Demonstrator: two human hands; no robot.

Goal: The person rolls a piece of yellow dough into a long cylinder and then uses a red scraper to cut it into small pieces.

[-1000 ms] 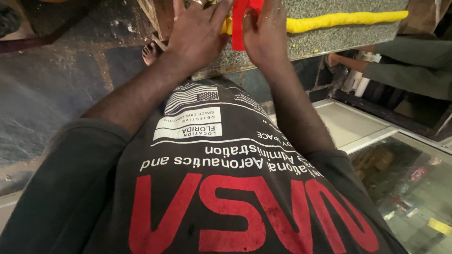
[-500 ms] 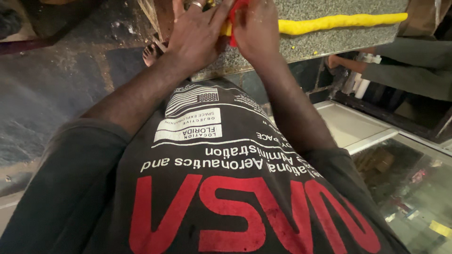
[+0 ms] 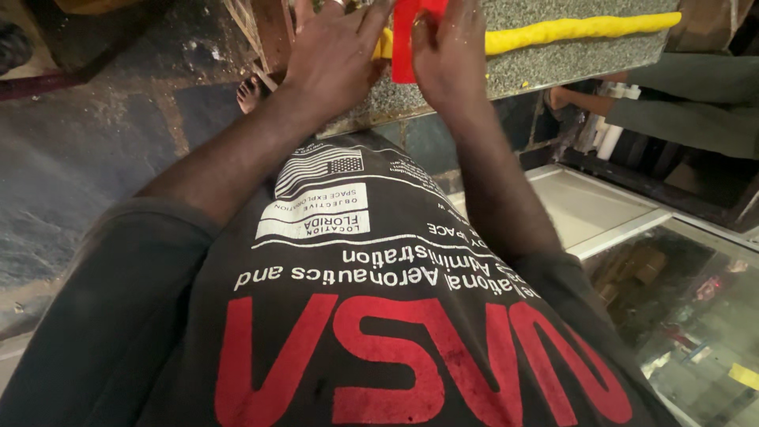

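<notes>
Red flat scraper (image 3: 405, 43), more exposed than half a second ago, upright on the speckled stone counter (image 3: 553, 59) across the yellow dough rope (image 3: 569, 30). Right hand (image 3: 451, 59) pinching its edge; left hand (image 3: 336, 59) spread flat, fingers open, beside it, holding nothing.

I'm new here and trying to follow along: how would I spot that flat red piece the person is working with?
Find the speckled grey stone slab at the top of the view, with a long yellow rope of dough lying along it. At the rope's near end, the left hand and right hand meet around a flat red plastic scraper. It is the only red, straight-edged thing on the slab.
</notes>
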